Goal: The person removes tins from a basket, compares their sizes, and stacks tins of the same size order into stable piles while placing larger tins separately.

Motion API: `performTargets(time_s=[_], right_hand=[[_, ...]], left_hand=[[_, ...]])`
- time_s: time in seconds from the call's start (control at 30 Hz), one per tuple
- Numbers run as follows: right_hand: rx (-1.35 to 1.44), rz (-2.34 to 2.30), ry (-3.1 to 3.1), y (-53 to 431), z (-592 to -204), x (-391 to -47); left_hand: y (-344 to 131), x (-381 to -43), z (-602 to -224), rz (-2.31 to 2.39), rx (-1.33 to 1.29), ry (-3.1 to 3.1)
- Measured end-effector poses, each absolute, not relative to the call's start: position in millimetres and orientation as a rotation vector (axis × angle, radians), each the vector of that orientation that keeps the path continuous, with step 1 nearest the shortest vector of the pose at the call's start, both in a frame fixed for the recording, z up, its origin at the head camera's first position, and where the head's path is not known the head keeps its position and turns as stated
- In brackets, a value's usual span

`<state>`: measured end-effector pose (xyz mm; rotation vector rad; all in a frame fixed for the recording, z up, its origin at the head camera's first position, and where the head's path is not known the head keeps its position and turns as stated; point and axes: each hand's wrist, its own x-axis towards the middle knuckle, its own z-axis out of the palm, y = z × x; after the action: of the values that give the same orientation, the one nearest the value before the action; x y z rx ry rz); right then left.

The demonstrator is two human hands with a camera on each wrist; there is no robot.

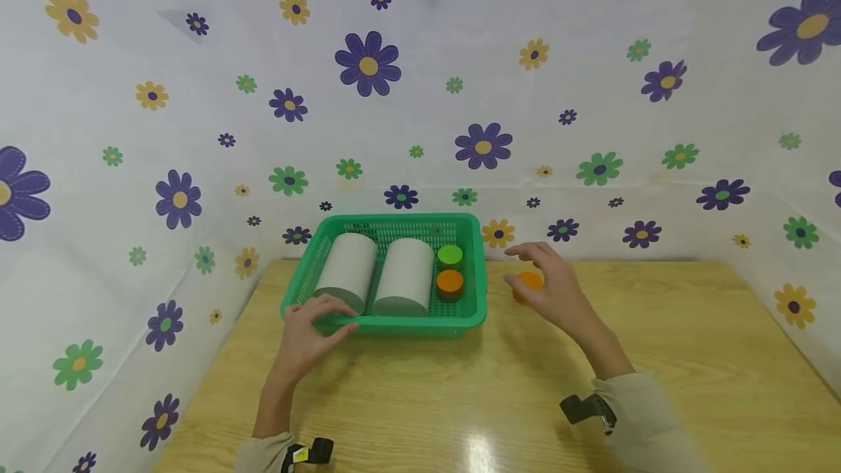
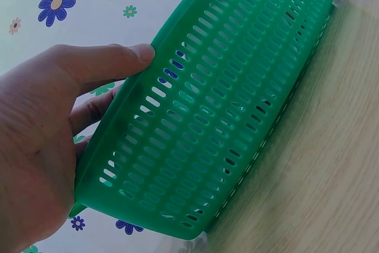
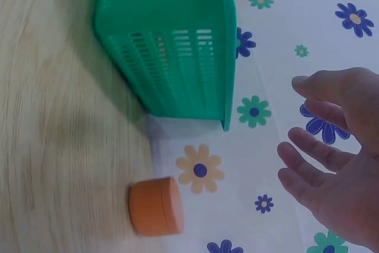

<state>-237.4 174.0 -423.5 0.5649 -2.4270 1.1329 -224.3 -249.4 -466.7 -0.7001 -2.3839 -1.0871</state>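
Observation:
A green plastic basket (image 1: 420, 322) stands on the table. My left hand (image 1: 309, 334) grips its near rim toward the left corner, thumb (image 2: 141, 54) on the outer side and the other fingers reaching over the rim. Two white cylinders (image 1: 350, 265) lie side by side in the basket. To their right stand a small round container with a light green lid (image 1: 450, 255) and one with an orange top (image 1: 450, 282). Outside the basket, a small orange round container (image 3: 153, 207) stands on the table. My right hand (image 1: 552, 287) hovers over it, fingers spread and apart from it.
The light wooden table (image 1: 420, 400) runs back to a white cloth (image 1: 420, 130) printed with flowers, which also hangs at both sides. The basket and the loose orange container stand close to this back cloth. Each wrist wears a black strap with a small device.

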Motion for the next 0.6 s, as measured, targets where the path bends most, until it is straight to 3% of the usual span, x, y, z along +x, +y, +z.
performTargets(time_s=[0.6], right_hand=[[0.710, 1.102, -2.447, 134, -433, -247]], left_hand=[[-249, -225, -471, -1.083, -0.693, -2.398]])
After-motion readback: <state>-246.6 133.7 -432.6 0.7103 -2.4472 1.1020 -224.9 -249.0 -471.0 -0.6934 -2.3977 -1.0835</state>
